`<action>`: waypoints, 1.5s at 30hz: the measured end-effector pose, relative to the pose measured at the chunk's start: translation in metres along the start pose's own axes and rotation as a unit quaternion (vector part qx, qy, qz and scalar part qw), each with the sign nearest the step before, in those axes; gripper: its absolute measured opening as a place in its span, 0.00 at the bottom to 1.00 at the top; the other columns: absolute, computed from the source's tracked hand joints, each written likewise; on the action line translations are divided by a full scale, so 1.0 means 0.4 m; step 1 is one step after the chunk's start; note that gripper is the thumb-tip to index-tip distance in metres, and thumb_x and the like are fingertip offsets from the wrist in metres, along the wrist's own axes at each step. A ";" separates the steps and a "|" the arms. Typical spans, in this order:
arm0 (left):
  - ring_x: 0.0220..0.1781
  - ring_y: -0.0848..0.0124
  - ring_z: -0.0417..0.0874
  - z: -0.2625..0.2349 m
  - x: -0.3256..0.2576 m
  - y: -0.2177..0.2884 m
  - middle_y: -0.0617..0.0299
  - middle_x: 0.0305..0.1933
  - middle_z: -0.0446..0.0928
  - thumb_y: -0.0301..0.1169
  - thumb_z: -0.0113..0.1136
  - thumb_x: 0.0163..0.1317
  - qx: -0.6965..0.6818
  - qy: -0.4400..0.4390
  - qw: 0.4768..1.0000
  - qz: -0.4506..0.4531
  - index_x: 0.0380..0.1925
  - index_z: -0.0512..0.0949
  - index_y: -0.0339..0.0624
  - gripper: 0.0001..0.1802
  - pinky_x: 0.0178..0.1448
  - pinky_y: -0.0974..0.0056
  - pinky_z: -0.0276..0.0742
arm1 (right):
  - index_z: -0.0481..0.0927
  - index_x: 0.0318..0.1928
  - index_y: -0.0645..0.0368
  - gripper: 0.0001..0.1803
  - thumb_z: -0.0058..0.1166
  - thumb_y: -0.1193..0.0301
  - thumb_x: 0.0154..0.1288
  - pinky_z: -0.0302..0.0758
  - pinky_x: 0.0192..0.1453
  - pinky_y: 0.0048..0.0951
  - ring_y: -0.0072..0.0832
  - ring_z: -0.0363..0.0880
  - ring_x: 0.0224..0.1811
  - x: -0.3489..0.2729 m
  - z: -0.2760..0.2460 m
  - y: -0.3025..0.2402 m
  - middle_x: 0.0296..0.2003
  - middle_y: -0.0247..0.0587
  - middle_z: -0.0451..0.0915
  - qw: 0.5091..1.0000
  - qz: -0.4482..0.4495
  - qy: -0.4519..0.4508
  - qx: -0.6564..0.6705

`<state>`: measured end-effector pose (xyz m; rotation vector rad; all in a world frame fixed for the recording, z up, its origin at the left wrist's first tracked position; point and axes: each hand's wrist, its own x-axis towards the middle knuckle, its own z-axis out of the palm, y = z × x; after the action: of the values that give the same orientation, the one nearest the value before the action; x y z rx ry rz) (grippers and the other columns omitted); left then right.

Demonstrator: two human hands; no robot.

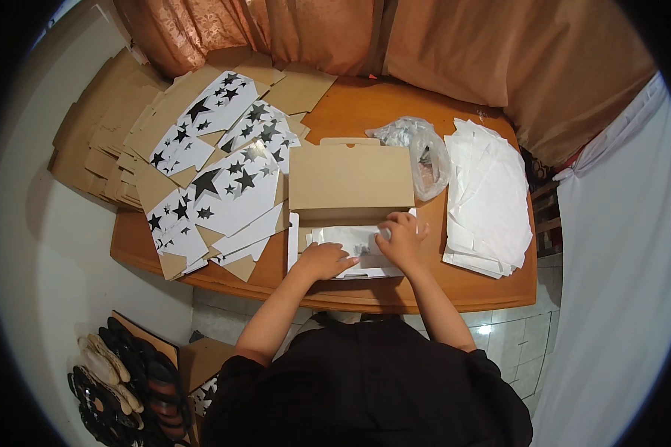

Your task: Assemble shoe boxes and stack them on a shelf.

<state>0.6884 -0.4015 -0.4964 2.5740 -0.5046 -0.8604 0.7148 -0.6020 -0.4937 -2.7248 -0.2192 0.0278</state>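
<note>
An open cardboard box (pixel 294 246) stands before me at the front of the table, its brown lid (pixel 350 176) raised at the back. White tissue paper (pixel 334 235) lies inside, with a small greyish patch near its middle. My left hand (pixel 324 261) rests over the box's front left edge, fingers stretched flat toward the paper. Over the right side of the box is my right hand (pixel 402 238), its fingers bent but apart, with the thumb toward the inside. Nothing shows gripped in either hand.
Flat box blanks with black stars (pixel 238 182) are heaped at the left, beside plain brown cardboard (pixel 101 141). A clear plastic bag (pixel 429 160) sits behind the box's right side. White paper sheets (pixel 488 197) are stacked at the right. Several shoes (pixel 119 380) lie lower left.
</note>
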 end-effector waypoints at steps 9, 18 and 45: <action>0.51 0.61 0.76 0.042 -0.118 -0.014 0.59 0.45 0.78 0.45 0.50 0.63 -0.038 0.279 0.943 0.177 0.49 0.76 0.45 0.21 0.62 0.48 0.61 | 0.58 0.63 0.58 0.38 0.57 0.64 0.52 0.53 0.64 0.51 0.46 0.60 0.61 0.225 0.039 0.151 0.57 0.52 0.64 0.932 0.114 0.261 0.222; 0.43 0.69 0.78 0.160 -0.166 -0.005 0.67 0.37 0.79 0.33 0.58 0.57 -0.057 0.429 0.884 0.177 0.44 0.79 0.50 0.13 0.60 0.53 0.63 | 0.49 0.66 0.63 0.43 0.57 0.66 0.55 0.68 0.55 0.34 0.41 0.69 0.53 0.214 -0.056 0.063 0.56 0.58 0.63 0.885 0.082 0.196 0.415; 0.53 0.64 0.67 0.294 -0.125 -0.022 0.63 0.48 0.70 0.34 0.62 0.49 0.046 0.503 0.836 0.213 0.42 0.81 0.55 0.16 0.59 0.53 0.55 | 0.64 0.59 0.59 0.45 0.73 0.61 0.40 0.59 0.65 0.41 0.45 0.58 0.63 -0.234 0.043 -0.003 0.61 0.54 0.56 0.940 0.027 0.217 0.264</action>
<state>0.5791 -0.3996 -0.5628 2.3965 -0.7100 0.6813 0.6214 -0.6089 -0.5104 -2.1324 -0.0023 -0.4330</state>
